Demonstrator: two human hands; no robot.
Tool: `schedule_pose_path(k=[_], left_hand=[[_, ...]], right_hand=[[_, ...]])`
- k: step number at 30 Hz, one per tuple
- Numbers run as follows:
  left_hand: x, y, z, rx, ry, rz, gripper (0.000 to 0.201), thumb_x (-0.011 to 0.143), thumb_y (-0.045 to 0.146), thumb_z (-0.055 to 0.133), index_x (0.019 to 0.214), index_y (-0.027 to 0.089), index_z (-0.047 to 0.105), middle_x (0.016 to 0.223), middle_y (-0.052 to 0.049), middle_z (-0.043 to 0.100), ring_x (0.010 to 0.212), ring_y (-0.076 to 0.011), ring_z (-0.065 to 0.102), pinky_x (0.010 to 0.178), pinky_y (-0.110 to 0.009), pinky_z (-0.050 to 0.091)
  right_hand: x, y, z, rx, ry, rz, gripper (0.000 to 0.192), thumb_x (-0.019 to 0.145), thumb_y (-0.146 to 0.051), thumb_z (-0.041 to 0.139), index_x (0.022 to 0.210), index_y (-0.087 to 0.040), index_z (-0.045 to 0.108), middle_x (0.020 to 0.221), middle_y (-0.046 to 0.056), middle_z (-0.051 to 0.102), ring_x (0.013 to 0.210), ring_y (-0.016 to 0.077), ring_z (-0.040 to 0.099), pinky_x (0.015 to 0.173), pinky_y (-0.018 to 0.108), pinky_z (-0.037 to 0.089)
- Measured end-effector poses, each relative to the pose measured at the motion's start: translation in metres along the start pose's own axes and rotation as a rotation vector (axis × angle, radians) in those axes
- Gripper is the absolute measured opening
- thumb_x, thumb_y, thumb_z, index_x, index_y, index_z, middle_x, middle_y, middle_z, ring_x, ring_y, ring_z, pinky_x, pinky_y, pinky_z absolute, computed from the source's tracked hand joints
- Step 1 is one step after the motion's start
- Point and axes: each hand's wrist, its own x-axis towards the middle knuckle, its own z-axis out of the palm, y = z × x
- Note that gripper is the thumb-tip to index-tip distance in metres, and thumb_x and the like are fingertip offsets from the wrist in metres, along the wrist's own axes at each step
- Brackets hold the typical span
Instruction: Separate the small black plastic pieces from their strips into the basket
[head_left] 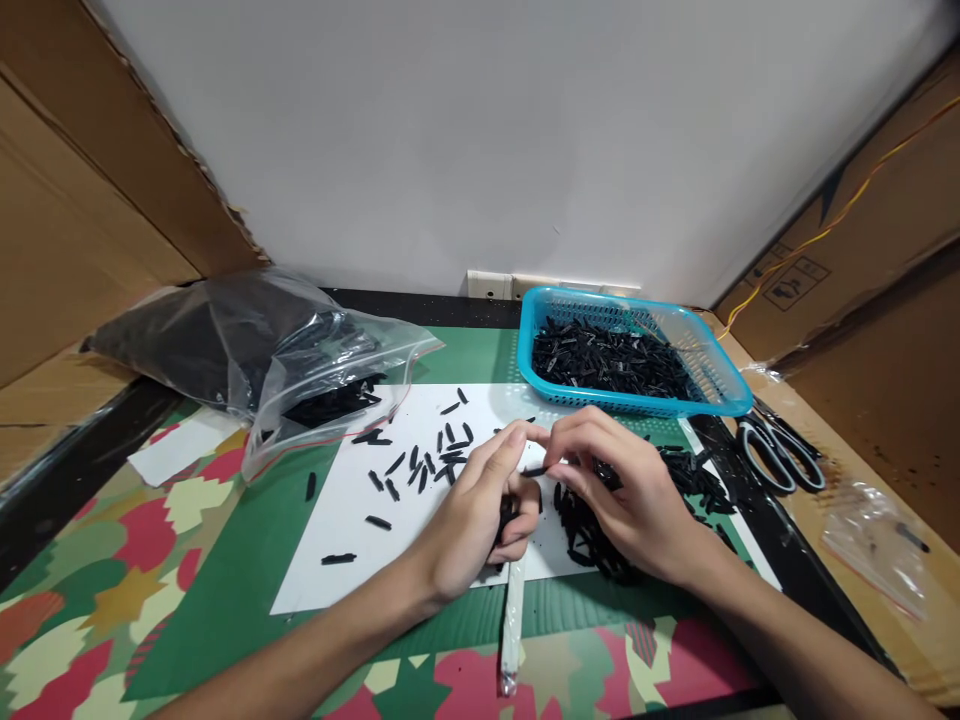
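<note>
Between the two hands, above the white paper point(337, 500) on the worktop point(240, 560), one small black piece point(535, 471) is standing out in the air. Its long axis is running almost from left to right, with the right end a little higher. The right hand point(619, 470) is nearer to it: thumb and first finger are pinching this right end. The other end is pointing toward the left hand point(472, 500), and I cannot tell if it is touching the fingers there. The left hand is curling around some dark pieces point(508, 510) in its palm, so both hands are working close together, with their first fingers nearly meeting.

Under the right hand and to its right, a heap of black pieces point(592, 540) is lying across the paper. On the left side, other loose pieces point(424, 472) are lying well apart from the heap, at many angles. Just below the left hand, a white strip point(513, 625) is pointing toward the near edge. On the far right, a blue basket point(637, 403) is holding many more pieces, and on the far left a plastic bag point(210, 345) is resting with its mouth toward the paper.
</note>
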Motion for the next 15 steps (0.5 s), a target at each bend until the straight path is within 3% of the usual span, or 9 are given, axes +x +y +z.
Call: schedule_pose_path(k=[6,15], left_hand=[[-0.0033,0.0005,-0.0032,0.08,-0.06,0.1,0.034,0.107,0.057,0.046,0.095,0.025,0.045,0.053,0.012,0.038,0.042,-0.0055,0.02,0.04,-0.014,0.021],[-0.0083,-0.0008,-0.0011,0.185,-0.076,0.179,0.031,0.109,0.054,0.046,0.096,0.026,0.044,0.055,0.012,0.036,0.044,-0.0056,0.02,0.042,-0.014,0.02]], right_hand=[[0.0042,0.0014,-0.0059,-0.047,0.098,0.072,0.011,0.104,-0.012,0.062,0.096,-0.021,0.063,0.095,0.003,0.064,0.084,0.0164,0.058,0.072,0.028,0.046],[0.0042,0.0035,-0.0046,-0.032,0.109,0.037,0.01,0.103,-0.012,0.064,0.098,-0.02,0.067,0.096,0.002,0.067,0.084,0.0149,0.062,0.071,0.027,0.05]])
